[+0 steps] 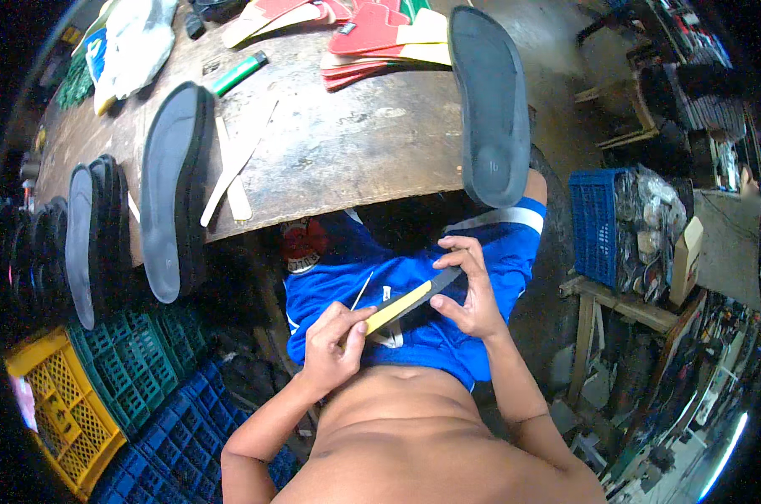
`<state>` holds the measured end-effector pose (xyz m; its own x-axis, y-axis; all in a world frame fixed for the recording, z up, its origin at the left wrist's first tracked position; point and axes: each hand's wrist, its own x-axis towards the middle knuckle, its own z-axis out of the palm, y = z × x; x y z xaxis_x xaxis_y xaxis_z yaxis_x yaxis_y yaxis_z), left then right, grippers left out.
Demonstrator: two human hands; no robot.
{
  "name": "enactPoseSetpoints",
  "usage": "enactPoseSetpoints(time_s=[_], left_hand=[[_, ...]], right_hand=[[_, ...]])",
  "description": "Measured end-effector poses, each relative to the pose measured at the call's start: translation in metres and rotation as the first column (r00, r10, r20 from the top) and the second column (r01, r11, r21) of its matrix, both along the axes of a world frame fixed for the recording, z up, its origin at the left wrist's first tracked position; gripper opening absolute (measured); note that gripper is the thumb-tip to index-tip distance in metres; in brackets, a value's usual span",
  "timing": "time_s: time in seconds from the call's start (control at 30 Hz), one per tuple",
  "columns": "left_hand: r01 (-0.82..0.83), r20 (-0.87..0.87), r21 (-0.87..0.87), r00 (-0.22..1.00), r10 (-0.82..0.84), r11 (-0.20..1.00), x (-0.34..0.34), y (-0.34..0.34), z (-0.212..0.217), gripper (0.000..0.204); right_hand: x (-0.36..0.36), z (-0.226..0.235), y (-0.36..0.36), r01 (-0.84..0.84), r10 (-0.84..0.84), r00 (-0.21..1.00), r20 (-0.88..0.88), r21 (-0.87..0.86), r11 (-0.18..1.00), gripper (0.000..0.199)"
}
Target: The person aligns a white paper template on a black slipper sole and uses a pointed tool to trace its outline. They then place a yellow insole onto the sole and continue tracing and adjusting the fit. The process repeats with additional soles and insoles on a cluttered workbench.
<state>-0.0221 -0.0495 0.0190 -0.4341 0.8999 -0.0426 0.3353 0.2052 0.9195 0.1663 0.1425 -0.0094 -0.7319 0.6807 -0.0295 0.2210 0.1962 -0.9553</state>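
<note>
Over my lap, my left hand (334,343) is closed on the near left end of a narrow yellow-and-black strip (401,307). A thin pale stick (363,290) pokes up from the same fingers. The fingers and thumb of my right hand (471,290) curl around the strip's dark far end. The strip slants up to the right between the hands, its yellow face showing. Beyond it, a black shoe sole (494,118) lies at the table's right end and overhangs the edge. Another black sole (172,189) juts over the front edge at the left.
On the wooden table (338,160) are stacked red-and-cream shoe pieces (380,50), a green tool (238,74) and pale flat sticks (242,164). More soles (86,235) stand at the left edge. Yellow (65,412) and green crates (133,361) sit lower left; a blue crate (598,227) stands right.
</note>
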Motion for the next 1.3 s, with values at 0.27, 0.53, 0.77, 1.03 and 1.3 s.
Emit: enactPoseSetpoints(time_s=[0.27,0.53,0.77,1.03,1.3], left_hand=[[0.025,-0.031,0.038,0.999,-0.023,0.999,-0.002,-0.001,-0.001,0.026],[0.043,-0.055,0.036,0.998,-0.041,0.998,0.0,-0.001,-0.002,0.03],[0.045,-0.088,0.05,0.995,-0.041,0.998,0.001,0.0,-0.004,0.032],[0.072,-0.123,0.039,0.99,-0.067,0.997,0.001,0.0,-0.004,0.034],[0.113,-0.294,-0.04,0.948,-0.12,0.993,0.002,-0.006,-0.007,0.039]], right_hand=[[-0.01,0.008,-0.005,0.051,-0.051,0.999,-0.001,0.067,0.996,0.045],[-0.008,0.007,-0.003,0.055,-0.054,0.998,-0.029,0.042,0.998,0.037],[-0.013,0.006,-0.006,0.097,-0.098,0.995,0.01,0.078,0.992,0.033],[-0.011,0.002,-0.01,0.133,-0.135,0.991,0.011,0.091,0.987,0.033],[-0.008,0.0,-0.011,0.136,-0.137,0.99,0.02,0.069,0.988,0.033]])
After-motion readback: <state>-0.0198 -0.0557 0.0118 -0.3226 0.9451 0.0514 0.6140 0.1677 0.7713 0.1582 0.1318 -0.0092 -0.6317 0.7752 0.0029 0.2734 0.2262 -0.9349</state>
